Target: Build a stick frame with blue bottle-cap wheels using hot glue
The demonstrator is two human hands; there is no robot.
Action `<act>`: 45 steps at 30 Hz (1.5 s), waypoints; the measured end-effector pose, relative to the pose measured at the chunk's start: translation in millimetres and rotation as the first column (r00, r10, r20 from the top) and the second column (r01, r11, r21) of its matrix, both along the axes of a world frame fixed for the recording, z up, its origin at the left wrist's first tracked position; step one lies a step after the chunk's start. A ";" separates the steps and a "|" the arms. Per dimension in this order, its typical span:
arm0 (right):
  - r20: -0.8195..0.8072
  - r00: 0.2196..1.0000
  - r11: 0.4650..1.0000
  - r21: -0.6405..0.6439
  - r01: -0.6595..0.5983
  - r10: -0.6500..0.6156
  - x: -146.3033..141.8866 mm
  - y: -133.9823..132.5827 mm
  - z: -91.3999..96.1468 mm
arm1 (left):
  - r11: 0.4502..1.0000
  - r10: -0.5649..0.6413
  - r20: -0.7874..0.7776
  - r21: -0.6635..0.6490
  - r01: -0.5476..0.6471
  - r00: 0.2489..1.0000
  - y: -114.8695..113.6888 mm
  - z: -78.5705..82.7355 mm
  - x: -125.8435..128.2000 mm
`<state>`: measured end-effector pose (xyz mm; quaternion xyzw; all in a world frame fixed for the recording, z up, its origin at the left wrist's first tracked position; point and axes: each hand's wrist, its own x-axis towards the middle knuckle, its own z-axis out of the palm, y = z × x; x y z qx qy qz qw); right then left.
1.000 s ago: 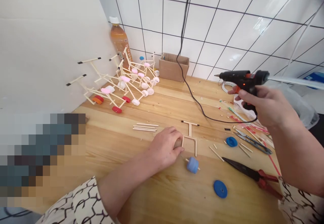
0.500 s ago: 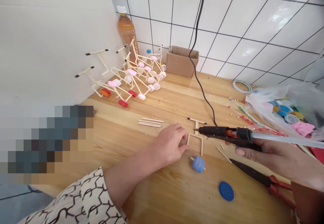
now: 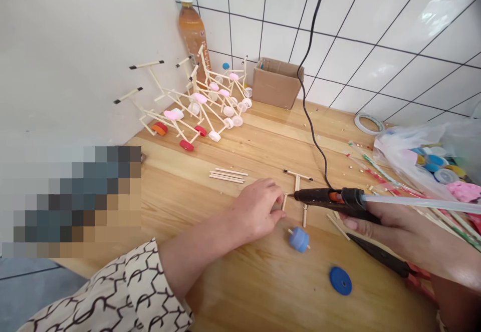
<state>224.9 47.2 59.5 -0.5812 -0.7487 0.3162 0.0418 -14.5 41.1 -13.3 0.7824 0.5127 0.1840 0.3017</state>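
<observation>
- Looking down, we see a pale wooden workbench (image 3: pixel 240 297) across the lower frame, with a white tiled wall (image 3: pixel 338 21) behind it and a plain white panel (image 3: pixel 75 61) at upper left.
- At the right edge, a clear plastic bag (image 3: pixel 409 151) holds bottle caps and something pink.
- At upper left of the bench, a heap of stick models (image 3: pixel 203 106) with bottle-cap wheels leans against the panel.
- Behind them stand a cardboard box (image 3: pixel 276 82) and a bottle of amber drink (image 3: pixel 192 34).
- Our right hand (image 3: pixel 391 227) has its fingers wrapped around a hot glue gun (image 3: pixel 330 198), held level, with a glue stick (image 3: pixel 413 203) trailing to the right.
- Our left hand (image 3: pixel 255 209) sits at center, its fingers curled closed with the fingertips pressed on a stick frame (image 3: pixel 296 179), which lies flat on the bench.
- The gun's nozzle (image 3: pixel 296 197) points left over the frame, just beside those fingers; any contact is hard to tell.
- Below the frame lies a blue cap axle (image 3: pixel 298 239), and at lower right a loose blue cap (image 3: pixel 340 280).
- Left of center lie a few loose sticks (image 3: pixel 227 175).
</observation>
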 end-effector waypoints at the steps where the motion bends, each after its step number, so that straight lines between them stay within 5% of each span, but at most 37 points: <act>1: 0.012 1.000 0.999 -0.044 -0.027 0.027 -0.6 0.0 -0.1 | 1.000 0.002 0.002 0.003 -0.002 1.000 0.0 -0.3 0.0; 17: -0.055 0.998 0.978 -0.203 -0.041 0.030 6.5 -1.1 -11.2 | 1.000 0.002 0.018 0.022 -0.002 1.000 0.4 -2.8 0.0; 29: -0.016 1.000 0.982 -0.188 -0.022 0.020 5.0 -0.8 -10.0 | 0.999 -0.014 0.017 0.033 0.013 1.000 1.0 -4.5 -1.1; 36: 0.027 0.999 0.998 -0.050 -0.033 0.034 -1.5 -0.9 -1.2 | 1.000 -0.009 0.014 0.025 0.008 1.000 0.8 -3.6 -0.6; 45: -0.028 1.000 0.985 -0.175 -0.014 0.010 1.6 -0.8 -8.3 | 1.000 -0.005 0.017 0.016 0.005 1.000 0.6 -3.3 -0.3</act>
